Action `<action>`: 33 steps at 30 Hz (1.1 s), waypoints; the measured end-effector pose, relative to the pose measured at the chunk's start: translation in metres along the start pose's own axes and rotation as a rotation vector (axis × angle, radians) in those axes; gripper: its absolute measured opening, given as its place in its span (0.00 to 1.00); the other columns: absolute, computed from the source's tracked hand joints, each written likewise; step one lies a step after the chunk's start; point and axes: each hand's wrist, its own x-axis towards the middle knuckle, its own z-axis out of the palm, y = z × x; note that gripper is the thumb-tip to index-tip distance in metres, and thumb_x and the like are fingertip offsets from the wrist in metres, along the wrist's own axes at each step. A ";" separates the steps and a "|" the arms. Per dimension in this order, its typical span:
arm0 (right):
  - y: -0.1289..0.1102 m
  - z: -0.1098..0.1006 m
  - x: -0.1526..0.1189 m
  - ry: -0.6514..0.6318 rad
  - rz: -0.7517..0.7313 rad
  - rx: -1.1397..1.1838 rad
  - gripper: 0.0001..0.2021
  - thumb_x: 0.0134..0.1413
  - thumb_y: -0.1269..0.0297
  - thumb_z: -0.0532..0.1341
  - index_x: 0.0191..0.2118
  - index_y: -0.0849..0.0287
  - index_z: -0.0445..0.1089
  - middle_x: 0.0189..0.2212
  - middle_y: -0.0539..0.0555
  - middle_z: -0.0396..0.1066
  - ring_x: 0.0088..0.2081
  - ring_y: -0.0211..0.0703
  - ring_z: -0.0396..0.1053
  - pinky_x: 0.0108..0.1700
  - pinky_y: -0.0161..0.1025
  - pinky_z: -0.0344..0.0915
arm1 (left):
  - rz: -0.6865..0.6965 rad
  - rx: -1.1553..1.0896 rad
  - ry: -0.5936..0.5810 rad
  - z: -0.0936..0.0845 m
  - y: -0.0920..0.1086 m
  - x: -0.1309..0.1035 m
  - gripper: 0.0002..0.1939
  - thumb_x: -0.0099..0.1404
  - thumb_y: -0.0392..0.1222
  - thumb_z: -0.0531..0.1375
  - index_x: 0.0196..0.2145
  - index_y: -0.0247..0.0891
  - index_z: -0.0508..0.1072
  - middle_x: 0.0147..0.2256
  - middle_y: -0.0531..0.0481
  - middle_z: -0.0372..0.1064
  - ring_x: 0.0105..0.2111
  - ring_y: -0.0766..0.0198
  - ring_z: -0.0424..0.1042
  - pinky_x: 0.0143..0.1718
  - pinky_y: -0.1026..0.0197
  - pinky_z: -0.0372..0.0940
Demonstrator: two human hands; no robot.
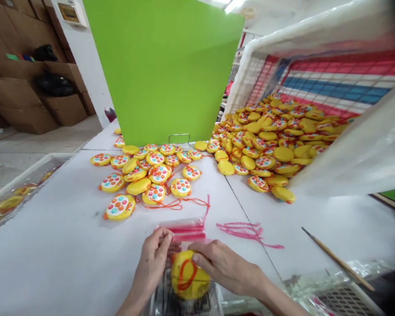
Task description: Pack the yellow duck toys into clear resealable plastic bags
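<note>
Near the table's front edge, my left hand is closed in a pinch at the edge of a clear plastic bag with pink strips. My right hand is closed on the upper right edge of a round yellow duck-like toy, thumb on top. The toy's plain back faces up, with an orange cord loop lying over it. Whether the toy sits inside clear plastic I cannot tell. Under it is a white-rimmed basket, partly hidden by hands and toy.
Several yellow toys with coloured dots lie ahead. A tipped white crate at right spills many more. Pink strips and a thin wooden stick lie to the right. A green board stands behind; a bin is at left.
</note>
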 end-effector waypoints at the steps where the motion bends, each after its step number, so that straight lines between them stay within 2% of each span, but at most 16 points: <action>1: 0.000 0.003 0.001 -0.014 -0.032 -0.050 0.19 0.67 0.62 0.43 0.37 0.58 0.70 0.28 0.52 0.73 0.30 0.40 0.70 0.32 0.33 0.60 | -0.014 -0.028 -0.012 0.002 0.001 0.000 0.14 0.59 0.53 0.56 0.27 0.39 0.67 0.24 0.51 0.71 0.28 0.59 0.73 0.31 0.59 0.68; 4: 0.001 0.012 0.007 0.002 -0.063 -0.252 0.20 0.66 0.62 0.46 0.29 0.60 0.71 0.26 0.53 0.73 0.28 0.40 0.69 0.30 0.34 0.58 | -0.031 -0.075 -0.029 0.005 0.002 0.000 0.14 0.59 0.52 0.56 0.28 0.39 0.67 0.25 0.51 0.72 0.27 0.59 0.74 0.30 0.59 0.69; 7: 0.002 0.018 0.013 0.150 0.015 -0.394 0.16 0.64 0.64 0.51 0.28 0.59 0.71 0.27 0.53 0.72 0.29 0.42 0.70 0.28 0.34 0.57 | -0.030 -0.092 -0.013 0.004 0.001 -0.003 0.13 0.59 0.51 0.57 0.29 0.37 0.69 0.27 0.50 0.74 0.29 0.60 0.74 0.31 0.61 0.68; 10: 0.000 0.022 0.019 0.314 0.045 -0.393 0.11 0.61 0.66 0.54 0.29 0.58 0.70 0.29 0.52 0.71 0.31 0.42 0.70 0.29 0.34 0.58 | -0.054 -0.104 0.007 0.001 -0.003 -0.008 0.14 0.59 0.50 0.58 0.31 0.36 0.73 0.28 0.49 0.75 0.30 0.61 0.74 0.32 0.63 0.67; 15: -0.004 0.033 0.033 0.449 -0.035 -0.312 0.04 0.57 0.68 0.59 0.32 0.57 0.70 0.31 0.51 0.71 0.35 0.42 0.69 0.33 0.34 0.60 | -0.101 -0.158 0.025 0.002 -0.015 -0.016 0.17 0.57 0.52 0.60 0.35 0.35 0.75 0.31 0.48 0.76 0.30 0.61 0.73 0.32 0.62 0.67; 20: -0.007 0.036 0.044 0.451 -0.088 -0.370 0.03 0.55 0.71 0.60 0.32 0.59 0.69 0.31 0.52 0.71 0.34 0.42 0.67 0.31 0.35 0.59 | -0.088 -0.042 0.162 0.002 -0.012 -0.022 0.16 0.57 0.50 0.58 0.38 0.37 0.76 0.37 0.48 0.75 0.38 0.58 0.71 0.38 0.60 0.66; 24: -0.013 0.037 0.045 0.402 -0.162 -0.458 0.04 0.55 0.73 0.59 0.31 0.60 0.67 0.30 0.53 0.70 0.32 0.43 0.66 0.28 0.36 0.57 | 0.071 0.247 0.048 0.004 -0.001 -0.021 0.12 0.59 0.42 0.53 0.29 0.36 0.74 0.25 0.49 0.72 0.30 0.58 0.70 0.31 0.60 0.64; 26: -0.016 0.039 0.047 0.413 -0.182 -0.480 0.04 0.53 0.74 0.59 0.30 0.60 0.67 0.29 0.53 0.70 0.30 0.43 0.66 0.27 0.36 0.56 | 0.130 0.383 0.038 0.006 0.004 -0.020 0.12 0.59 0.39 0.50 0.26 0.36 0.72 0.22 0.49 0.70 0.27 0.58 0.69 0.29 0.60 0.62; 28: -0.017 0.039 0.049 0.450 -0.163 -0.433 0.04 0.52 0.75 0.59 0.29 0.60 0.67 0.27 0.52 0.70 0.29 0.42 0.66 0.27 0.35 0.56 | 0.151 0.465 0.035 0.009 0.005 -0.020 0.13 0.61 0.39 0.49 0.28 0.36 0.71 0.22 0.49 0.70 0.26 0.57 0.70 0.30 0.59 0.61; 31: -0.002 0.033 0.045 0.509 -0.065 -0.234 0.06 0.50 0.75 0.56 0.27 0.59 0.67 0.25 0.50 0.69 0.26 0.38 0.66 0.27 0.32 0.57 | 0.160 0.493 -0.004 0.008 0.001 -0.022 0.14 0.64 0.42 0.47 0.30 0.39 0.71 0.23 0.49 0.72 0.25 0.58 0.71 0.29 0.60 0.61; 33: 0.025 0.023 0.033 0.565 0.066 -0.140 0.07 0.50 0.75 0.54 0.27 0.59 0.67 0.25 0.50 0.69 0.25 0.36 0.65 0.28 0.32 0.57 | 0.137 0.445 -0.011 0.005 -0.004 -0.024 0.14 0.64 0.45 0.48 0.30 0.40 0.70 0.25 0.49 0.74 0.26 0.59 0.73 0.29 0.61 0.63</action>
